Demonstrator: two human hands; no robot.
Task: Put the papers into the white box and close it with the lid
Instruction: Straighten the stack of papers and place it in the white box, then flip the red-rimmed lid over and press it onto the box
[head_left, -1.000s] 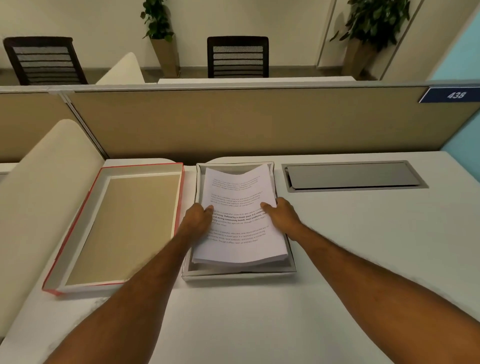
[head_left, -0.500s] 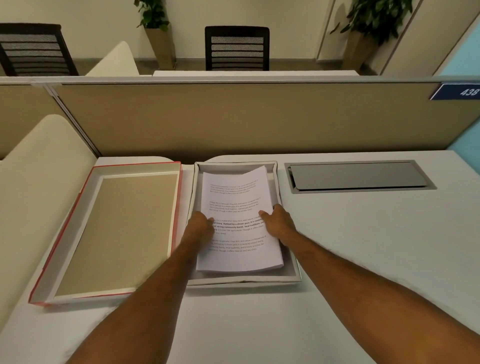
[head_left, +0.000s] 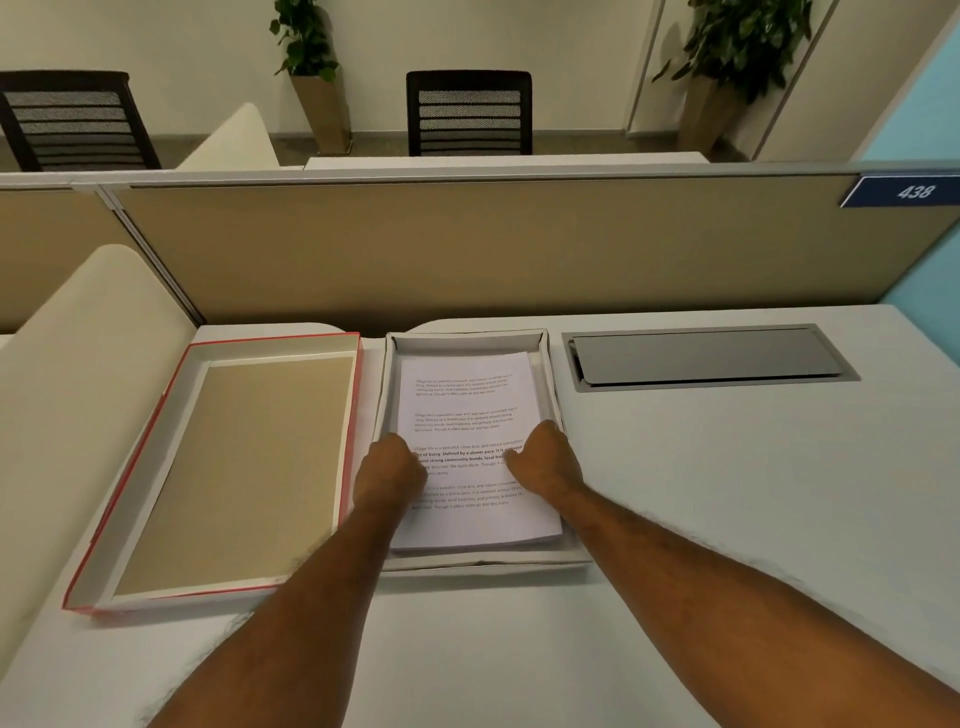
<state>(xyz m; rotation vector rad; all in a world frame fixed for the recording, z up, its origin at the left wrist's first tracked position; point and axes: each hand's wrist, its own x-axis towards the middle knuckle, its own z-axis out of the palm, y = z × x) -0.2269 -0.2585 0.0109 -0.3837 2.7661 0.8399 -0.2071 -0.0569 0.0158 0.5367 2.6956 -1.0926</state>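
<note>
A stack of printed white papers (head_left: 467, 395) lies flat inside the shallow white box (head_left: 483, 561) at the middle of the desk. My left hand (head_left: 387, 470) grips the stack's left edge and my right hand (head_left: 545, 462) its right edge, thumbs on top of the sheets. The lid (head_left: 244, 467), red-edged with a brown inside, lies upside down just left of the box, touching nothing but the desk.
A grey metal cable hatch (head_left: 706, 356) is set into the desk right of the box. A tan partition (head_left: 493, 249) closes off the back. A cream curved divider (head_left: 78, 389) rises along the left, close to the lid.
The stack, tilted with its near end on the box's front rim a second ago, has been lowered and slid back until it lies flat inside the box. Both hands stayed on its sides.
</note>
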